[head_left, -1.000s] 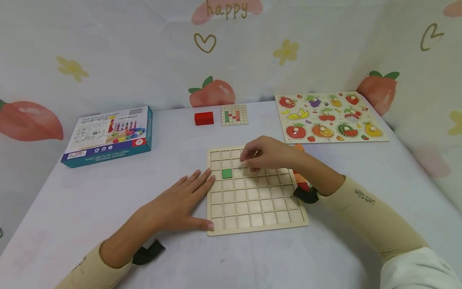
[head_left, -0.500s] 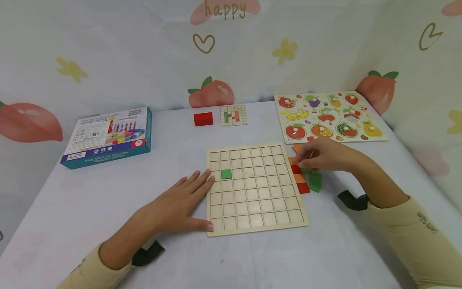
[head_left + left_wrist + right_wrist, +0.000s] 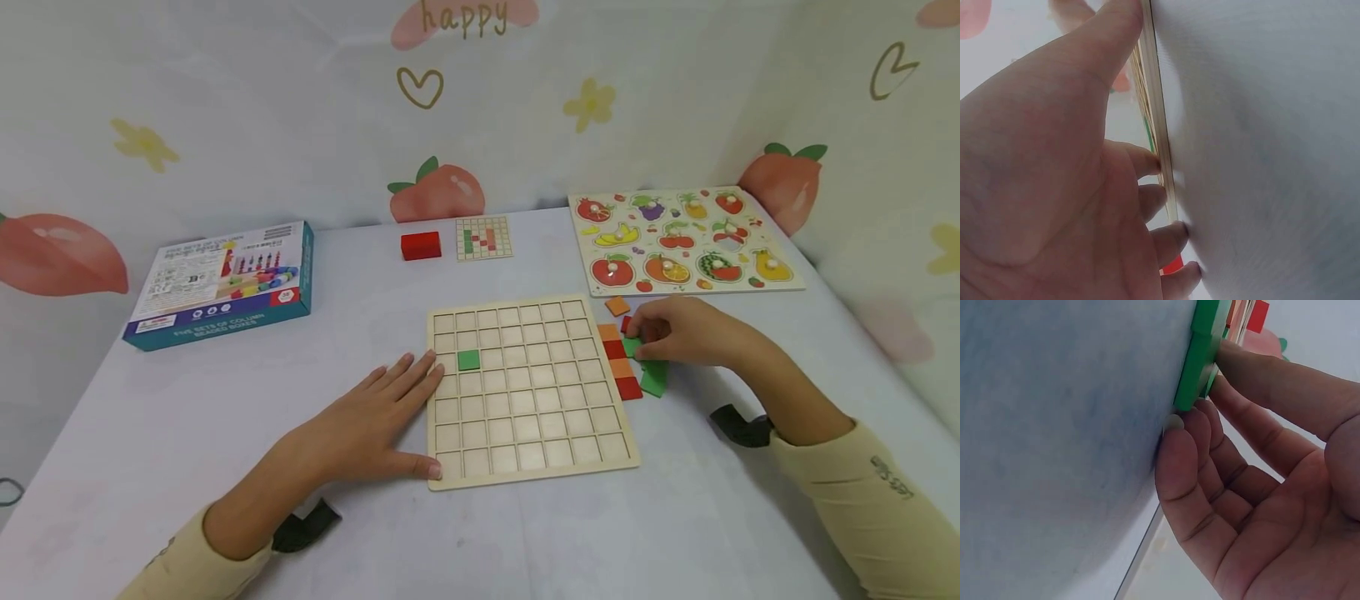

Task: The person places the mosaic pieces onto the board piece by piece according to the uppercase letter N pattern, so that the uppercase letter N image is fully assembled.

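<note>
A wooden grid board (image 3: 534, 388) lies on the white table with one green square tile (image 3: 468, 360) in a cell near its upper left. My left hand (image 3: 367, 425) rests flat beside it, fingertips and thumb touching its left edge; the left wrist view shows the fingers (image 3: 1172, 240) along that edge. At the board's right side my right hand (image 3: 686, 332) is bent over a small cluster of tiles. Its thumb and index finger pinch a green tile (image 3: 632, 347), whose far part they hide. More green tiles (image 3: 1194, 369) lie right by the fingertips.
Orange tiles (image 3: 620, 368) and red tiles (image 3: 628, 388) line the board's right edge. Behind stand a red block (image 3: 421, 246) and a small pattern card (image 3: 484, 238). A fruit puzzle board (image 3: 686, 242) lies back right, a bead toy box (image 3: 221, 283) back left.
My right hand has moved right, from above the board to the tile cluster, and its thumb and index finger have come down on a green tile. The left hand stays in place.
</note>
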### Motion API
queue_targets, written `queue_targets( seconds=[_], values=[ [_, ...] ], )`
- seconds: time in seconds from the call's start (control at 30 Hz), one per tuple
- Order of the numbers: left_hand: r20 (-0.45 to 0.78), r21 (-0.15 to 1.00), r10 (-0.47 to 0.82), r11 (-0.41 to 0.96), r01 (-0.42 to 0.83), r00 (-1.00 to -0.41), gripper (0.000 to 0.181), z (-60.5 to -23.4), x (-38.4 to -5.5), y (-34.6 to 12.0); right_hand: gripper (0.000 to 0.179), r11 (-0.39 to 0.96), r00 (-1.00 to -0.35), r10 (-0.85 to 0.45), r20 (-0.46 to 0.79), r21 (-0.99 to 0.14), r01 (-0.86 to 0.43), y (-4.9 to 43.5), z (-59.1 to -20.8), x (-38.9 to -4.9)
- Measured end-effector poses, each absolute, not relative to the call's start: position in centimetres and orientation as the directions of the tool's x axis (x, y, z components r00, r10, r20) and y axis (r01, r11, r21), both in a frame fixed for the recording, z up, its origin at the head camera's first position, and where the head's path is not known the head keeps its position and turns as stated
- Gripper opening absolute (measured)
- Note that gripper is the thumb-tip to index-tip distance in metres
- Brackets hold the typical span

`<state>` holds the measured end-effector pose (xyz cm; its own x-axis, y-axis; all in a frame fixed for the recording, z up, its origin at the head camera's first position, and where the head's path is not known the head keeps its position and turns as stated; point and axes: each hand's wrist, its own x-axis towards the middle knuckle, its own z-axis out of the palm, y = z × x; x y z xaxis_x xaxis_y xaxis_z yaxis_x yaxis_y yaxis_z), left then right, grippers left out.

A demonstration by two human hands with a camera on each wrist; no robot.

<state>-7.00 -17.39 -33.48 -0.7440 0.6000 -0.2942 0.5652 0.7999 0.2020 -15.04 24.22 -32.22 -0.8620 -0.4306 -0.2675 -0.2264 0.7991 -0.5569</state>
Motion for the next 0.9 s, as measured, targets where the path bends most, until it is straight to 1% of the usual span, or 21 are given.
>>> queue_targets(
  seconds=[0.3,0.43,0.6,0.7,0.9],
  values=[
    [-0.3,0.202,0.596,0.803,0.561,-0.745,0.118,-33.4,-6.9,-17.4,0.021,0.808,-0.875,-0.408,-0.261,-0.549,-0.213,24.0,-32.3,-15.0],
    [-0.304,0.197,0.591,0.806,0.558,-0.747,0.119,-33.5,-7.0,-17.3,0.019,0.793,-0.879,-0.41,-0.242,-0.57,-0.213,24.2,-32.3,-14.9],
    [-0.304,0.2,0.591,0.807,0.556,-0.747,0.12,-33.5,-7.1,-17.3,0.012,0.771,-0.889,-0.405,-0.214,-0.603,-0.206,24.3,-32.0,-14.7],
    [-0.304,0.201,0.593,0.805,0.558,-0.746,0.119,-33.6,-7.1,-17.4,0.011,0.735,-0.896,-0.398,-0.195,-0.652,-0.185,24.2,-31.7,-14.6],
    [-0.305,0.203,0.592,0.805,0.557,-0.746,0.119,-33.5,-7.1,-17.4,0.017,0.649,-0.897,-0.399,-0.193,-0.75,-0.127,23.1,-31.5,-14.4]
  ],
)
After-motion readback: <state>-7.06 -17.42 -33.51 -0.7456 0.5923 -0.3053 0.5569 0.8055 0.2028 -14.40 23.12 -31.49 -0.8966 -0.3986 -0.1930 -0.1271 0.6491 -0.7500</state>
